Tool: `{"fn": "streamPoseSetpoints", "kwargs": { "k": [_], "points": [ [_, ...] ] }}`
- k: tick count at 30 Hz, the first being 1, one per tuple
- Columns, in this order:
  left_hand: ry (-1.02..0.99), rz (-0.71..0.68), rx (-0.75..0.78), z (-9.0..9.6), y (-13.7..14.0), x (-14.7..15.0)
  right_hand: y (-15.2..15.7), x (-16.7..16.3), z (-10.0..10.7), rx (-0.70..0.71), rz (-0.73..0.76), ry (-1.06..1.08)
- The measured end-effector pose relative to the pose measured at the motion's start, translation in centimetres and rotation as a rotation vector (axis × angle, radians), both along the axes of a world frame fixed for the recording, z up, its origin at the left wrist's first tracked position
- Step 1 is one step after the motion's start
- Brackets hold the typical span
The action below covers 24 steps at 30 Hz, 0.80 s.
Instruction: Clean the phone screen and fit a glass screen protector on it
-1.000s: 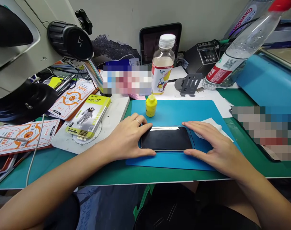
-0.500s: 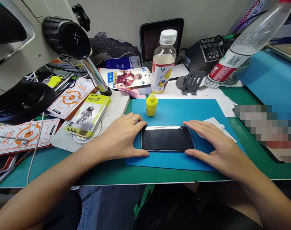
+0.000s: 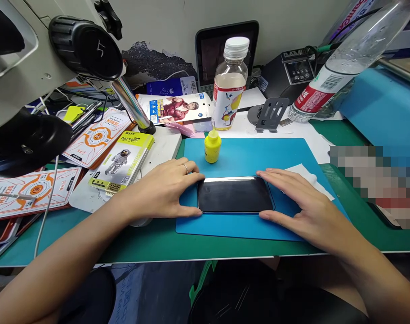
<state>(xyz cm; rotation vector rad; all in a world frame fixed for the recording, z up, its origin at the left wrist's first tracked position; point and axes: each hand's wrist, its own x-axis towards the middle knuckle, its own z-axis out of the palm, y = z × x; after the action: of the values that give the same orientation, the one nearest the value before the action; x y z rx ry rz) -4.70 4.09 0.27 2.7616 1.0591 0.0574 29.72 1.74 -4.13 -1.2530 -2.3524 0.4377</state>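
Green bench top (image 3: 131,247), viewed from above, near edge running across below. At left, a pale instrument (image 3: 19,96) with black knobs, cut off by the frame. Centrally, a blue mat (image 3: 225,227). At far right, a leaning clear bottle (image 3: 313,100), red-and-white label mostly illegible, neck end cropped. Over the mat, left hand (image 3: 169,186) and right hand (image 3: 304,198), both unclenched, thumbs and forefingers parted. At left, an orange-and-white pack (image 3: 38,189) lettered "SCREEN", crossed by a pale cable (image 3: 50,198); above it, a yellow-edged pack (image 3: 124,155) lettered "BATTERY", with an astronaut figure. Behind the mat, an upright white-capped bottle (image 3: 228,101), fine label print unreadable. Between the hands, on the mat, a dark phone (image 3: 237,194), flat, glossy face up, long axis running left to right, nearly parallel to the near edge; top end indistinguishable. At each short end, thumb and forefinger tips by the corners, pressure impossible to tell; beyond the right end, a thin outline hard to make out. Partly behind the right hand, white tissue (image 3: 308,175), extent hidden. Behind the phone, a small yellow bottle (image 3: 212,147), spout up, markings too small to read.
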Motion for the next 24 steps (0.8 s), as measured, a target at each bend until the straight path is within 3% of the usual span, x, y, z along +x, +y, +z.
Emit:
{"fn": "streamPoseSetpoints", "kwargs": {
  "k": [11, 24],
  "points": [
    [-0.021, -0.034, 0.041, -0.32, 0.17, -0.04, -0.19, 0.00, -0.20, 0.048, 0.025, -0.046],
    [-0.012, -0.007, -0.034, -0.31, 0.26, 0.08, -0.11, -0.04, -0.07, 0.076, 0.043, -0.063]
  ]
}}
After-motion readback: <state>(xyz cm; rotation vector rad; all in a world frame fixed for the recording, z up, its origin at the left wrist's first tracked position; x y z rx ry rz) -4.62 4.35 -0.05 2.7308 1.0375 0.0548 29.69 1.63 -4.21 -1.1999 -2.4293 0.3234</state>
